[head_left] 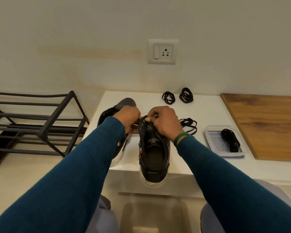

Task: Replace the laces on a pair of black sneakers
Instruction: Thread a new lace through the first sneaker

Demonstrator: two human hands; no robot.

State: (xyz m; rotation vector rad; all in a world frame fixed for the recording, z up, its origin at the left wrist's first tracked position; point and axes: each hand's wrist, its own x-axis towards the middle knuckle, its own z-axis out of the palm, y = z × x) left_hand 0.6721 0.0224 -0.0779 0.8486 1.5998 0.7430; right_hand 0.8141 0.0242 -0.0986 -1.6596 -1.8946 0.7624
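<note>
Sleeves of dark teal knit reach forward from the bottom of the view, over grey-clad knees, toward a white table (208,113). Nearest on that table stands one black sneaker (154,153), heel toward the person and hanging a little past the table's front edge, its white sole showing. Both hands meet over its upper part. The right hand (165,122), with a green band at the wrist, has its grip closed on the top of the tongue, thumb and fingers pinched around it. The left hand (128,119) is curled shut just beside it on the left; what its fingers pinch is hidden, though it sits right at the tongue's edge. Partly covered by the left forearm, the second sneaker (119,106) lies just left of the first, toe pointing away.

Right of the hands, a loose black lace (189,126) lies touching nothing else. Further right, a clear shallow container (213,143) holds another bundled black lace (230,140). Beyond it a wooden board (267,125) covers the table's right side.

Farther back, two coiled black laces (177,96) rest side by side near the wall. A dark metal rack (45,121) stands on the floor to the left, and a switch-and-socket plate (162,52) sits on the wall above.
</note>
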